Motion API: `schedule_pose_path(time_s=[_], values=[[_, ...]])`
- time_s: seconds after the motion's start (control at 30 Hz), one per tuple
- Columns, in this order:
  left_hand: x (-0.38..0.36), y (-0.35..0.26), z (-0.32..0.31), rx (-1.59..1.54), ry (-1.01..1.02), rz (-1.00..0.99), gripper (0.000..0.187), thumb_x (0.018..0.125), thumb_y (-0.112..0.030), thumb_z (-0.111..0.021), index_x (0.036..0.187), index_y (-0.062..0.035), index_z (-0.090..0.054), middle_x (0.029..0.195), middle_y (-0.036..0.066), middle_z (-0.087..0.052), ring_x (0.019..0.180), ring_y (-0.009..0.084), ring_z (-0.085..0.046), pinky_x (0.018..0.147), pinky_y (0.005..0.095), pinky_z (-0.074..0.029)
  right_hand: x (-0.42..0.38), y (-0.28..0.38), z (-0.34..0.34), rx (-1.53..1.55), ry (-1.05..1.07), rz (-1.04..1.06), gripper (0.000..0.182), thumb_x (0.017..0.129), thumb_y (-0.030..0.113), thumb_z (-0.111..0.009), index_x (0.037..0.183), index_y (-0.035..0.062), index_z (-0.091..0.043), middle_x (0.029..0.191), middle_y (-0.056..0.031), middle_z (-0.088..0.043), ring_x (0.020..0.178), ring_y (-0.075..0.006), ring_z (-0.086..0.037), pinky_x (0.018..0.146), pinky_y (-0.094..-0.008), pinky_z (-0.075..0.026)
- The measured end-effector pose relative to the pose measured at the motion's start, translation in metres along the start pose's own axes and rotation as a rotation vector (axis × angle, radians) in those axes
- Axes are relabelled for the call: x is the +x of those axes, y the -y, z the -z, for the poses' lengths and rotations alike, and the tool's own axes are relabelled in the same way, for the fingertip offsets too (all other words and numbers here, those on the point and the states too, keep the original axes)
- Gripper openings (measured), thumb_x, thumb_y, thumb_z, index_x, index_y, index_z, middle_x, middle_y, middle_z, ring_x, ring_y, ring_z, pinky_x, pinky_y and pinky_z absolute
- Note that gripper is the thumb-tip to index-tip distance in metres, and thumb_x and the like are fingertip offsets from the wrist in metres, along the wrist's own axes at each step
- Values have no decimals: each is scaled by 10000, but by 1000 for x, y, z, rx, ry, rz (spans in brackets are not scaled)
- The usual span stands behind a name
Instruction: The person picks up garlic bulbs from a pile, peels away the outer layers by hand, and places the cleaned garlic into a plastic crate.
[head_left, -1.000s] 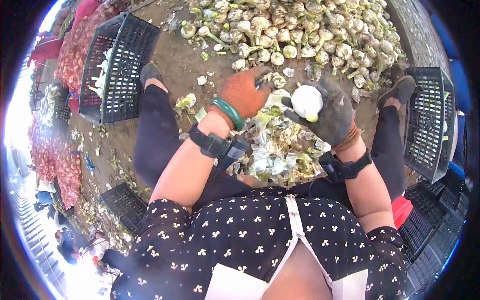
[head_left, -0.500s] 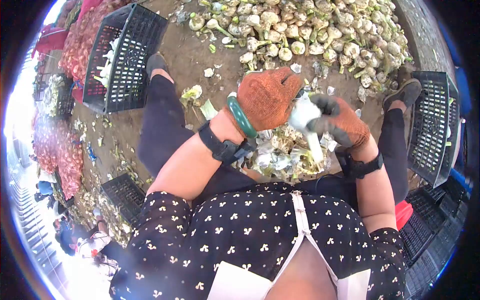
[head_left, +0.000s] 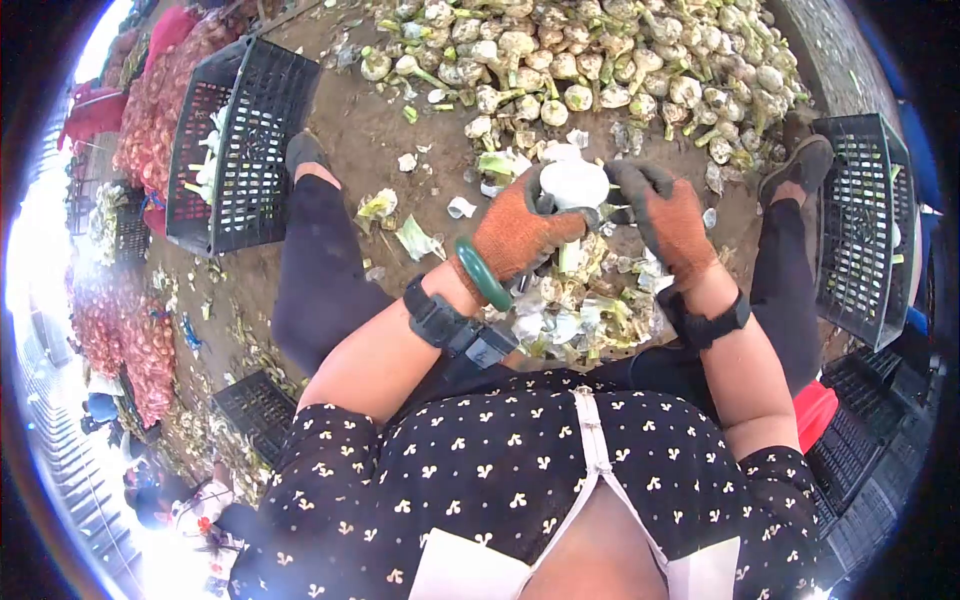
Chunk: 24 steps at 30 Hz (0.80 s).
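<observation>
My left hand (head_left: 525, 230), in an orange glove with grey fingers, is wrapped round a white garlic bulb (head_left: 574, 184), its pale stalk pointing down towards me. My right hand (head_left: 662, 215), gloved alike, is at the bulb's right side with its fingers bent inward. Whether those fingertips hold a bit of skin or something small is hidden. Below both hands lies a heap of loose garlic skins and trimmings (head_left: 570, 315) between my legs. A green bangle (head_left: 482, 272) circles my left wrist.
A large pile of untrimmed garlic (head_left: 600, 60) covers the ground ahead. A black crate (head_left: 262, 130) with some white garlic stands left, another crate (head_left: 862, 230) right. Filled red net bags (head_left: 120, 340) lie far left. Another person (head_left: 195, 515) is at lower left.
The garlic bulb has turned, its stalk now pointing down beneath my left hand. My left hand has rolled palm-up and lowered; my right hand has drawn slightly away from the stalk to the bulb's side.
</observation>
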<state>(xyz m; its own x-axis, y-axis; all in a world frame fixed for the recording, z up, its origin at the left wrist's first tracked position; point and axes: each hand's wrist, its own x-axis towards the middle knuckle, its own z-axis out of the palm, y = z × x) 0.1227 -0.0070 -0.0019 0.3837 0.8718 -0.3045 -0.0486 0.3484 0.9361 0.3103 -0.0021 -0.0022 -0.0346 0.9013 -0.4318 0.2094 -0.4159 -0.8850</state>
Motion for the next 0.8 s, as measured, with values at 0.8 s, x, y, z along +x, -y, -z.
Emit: schedule_pose_path(time_s=[0.8], values=[[2,11,7,-123,40,92,443,710,-134,-636,1109,5,-504,961,80,-618,855,158,-581,779,293,-461,-3,10,10,-751,-177,261,494,787,177,-579,1249,91,-429,813,-245,-604,779,-401,-581,702,-439,-464]])
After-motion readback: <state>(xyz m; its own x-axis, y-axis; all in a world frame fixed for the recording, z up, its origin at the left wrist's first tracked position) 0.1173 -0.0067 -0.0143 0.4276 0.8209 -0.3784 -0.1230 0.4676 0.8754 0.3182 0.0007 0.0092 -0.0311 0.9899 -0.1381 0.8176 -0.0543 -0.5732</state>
